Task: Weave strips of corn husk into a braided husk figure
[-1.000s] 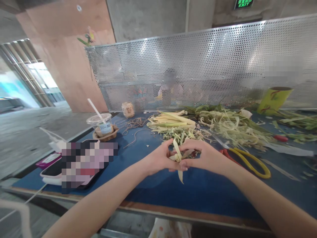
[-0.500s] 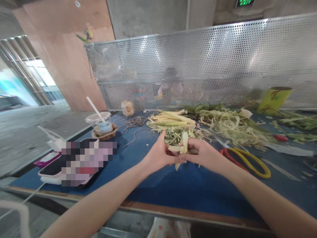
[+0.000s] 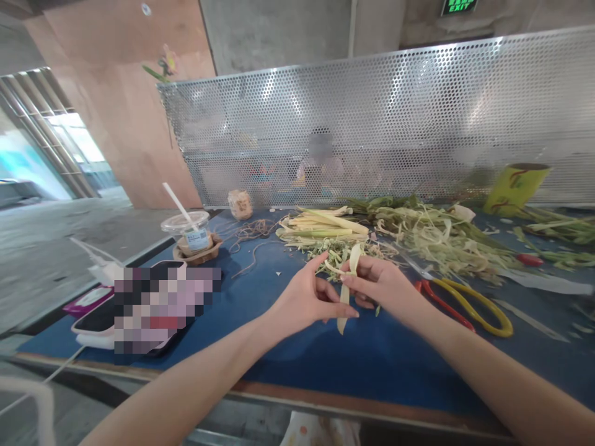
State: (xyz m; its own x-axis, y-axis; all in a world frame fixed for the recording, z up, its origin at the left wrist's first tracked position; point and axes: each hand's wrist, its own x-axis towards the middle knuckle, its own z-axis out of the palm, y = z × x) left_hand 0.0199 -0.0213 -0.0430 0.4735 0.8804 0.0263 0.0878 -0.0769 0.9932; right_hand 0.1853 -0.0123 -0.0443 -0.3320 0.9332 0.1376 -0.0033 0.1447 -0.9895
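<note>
A pale yellow-green leaf strip (image 3: 354, 259), crossed or folded near its middle, hangs above the front of the table. My right hand (image 3: 379, 282) pinches it from the right between thumb and fingers. My left hand (image 3: 309, 294) has its thumb across the lower end, with the index finger raised apart and the other fingers curled behind. Just beyond my hands lies a heap of small green plant scraps (image 3: 320, 249). Behind that is a pile of pale yellow stalks and leaf strips (image 3: 325, 223).
Scissors with red and yellow handles (image 3: 478, 306) lie right of my hands. Shredded leaves (image 3: 437, 238) and a yellow-green tube (image 3: 518, 189) are farther right. Leftward are a lidded cup (image 3: 198, 238), twine (image 3: 253, 230) and a phone (image 3: 102, 310). A perforated metal screen (image 3: 260, 136) stands behind, a person beyond it.
The leaf strip has turned, its lower end now hanging down past my left thumb. My left fingers have shifted from its side end, and my right hand has moved slightly right.
</note>
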